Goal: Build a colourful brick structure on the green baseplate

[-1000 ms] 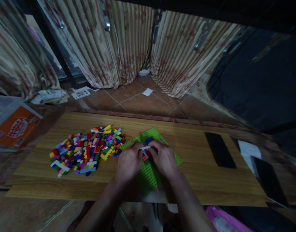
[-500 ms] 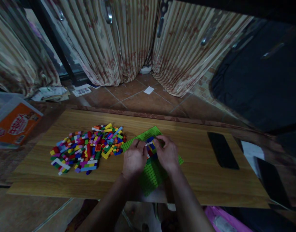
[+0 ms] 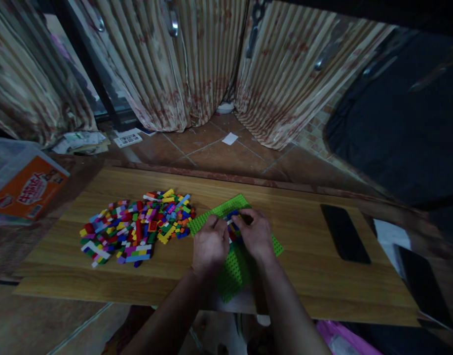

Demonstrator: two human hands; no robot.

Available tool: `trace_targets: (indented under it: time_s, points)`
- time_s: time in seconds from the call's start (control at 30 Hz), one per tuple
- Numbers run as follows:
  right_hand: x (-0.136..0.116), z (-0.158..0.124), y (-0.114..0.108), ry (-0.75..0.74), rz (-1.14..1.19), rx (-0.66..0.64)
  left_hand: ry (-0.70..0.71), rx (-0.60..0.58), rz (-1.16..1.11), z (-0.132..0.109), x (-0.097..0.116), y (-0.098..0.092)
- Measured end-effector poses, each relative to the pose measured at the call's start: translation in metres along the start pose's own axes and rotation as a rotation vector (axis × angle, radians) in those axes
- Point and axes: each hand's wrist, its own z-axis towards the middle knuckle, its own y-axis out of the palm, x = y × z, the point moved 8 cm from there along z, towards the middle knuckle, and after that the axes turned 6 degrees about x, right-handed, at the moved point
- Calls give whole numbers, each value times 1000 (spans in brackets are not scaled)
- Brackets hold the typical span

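Observation:
A green studded baseplate (image 3: 232, 278) lies at an angle on the wooden table, with a small structure of toy bricks (image 3: 232, 230) in blue, white and red on its middle. My left hand (image 3: 210, 246) rests at the left side of these bricks, fingers curled closed; what its fingertips hold is hidden. From the right, my right hand (image 3: 255, 234) bends over the structure, thumb and fingers closed against its upper right side. Both hands partly cover the bricks. Left of the plate spreads a pile of loose toy bricks (image 3: 139, 224) in many colours.
A dark phone-like slab (image 3: 345, 232) lies on the table's right part. Beyond the right end are white paper (image 3: 391, 241) and another dark slab (image 3: 424, 283). A clear box with an orange label (image 3: 30, 187) stands at the left. Striped curtains (image 3: 204, 64) hang behind the table (image 3: 293, 291).
My left hand has shifted slightly right, closer to my right hand, and covers more of the bricks. The whole view has moved a little. The loose pile looks the same.

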Motion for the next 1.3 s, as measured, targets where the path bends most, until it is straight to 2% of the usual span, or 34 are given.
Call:
trace_targets:
  time_s: [0.17,0.37,0.57,0.8,0.9,1.0,1.17,1.3]
  points:
    - [6,2,6,8,44,-8,26,-10,54,-1,0,1]
    - [12,6,11,5,52,-30,63,-85,166,-4,5,-1]
    - [11,6,12,0,47,-46,131,-1,186,-14,9,-3]
    - [12,4,11,-16,51,-60,113,39,21,-21,8,-12]
    - [9,2,8,-30,40,-78,59,56,-96,-19,-1,-23]
    - [7,0,4,-21,37,-108,-17,120,-136,-10,-18,-40]
    - [3,-8,0,-34,-85,-104,-94,267,-74,5,-52,-72]
    - [-2,-16,3,-86,-169,-118,-62,294,25,14,-66,-81]
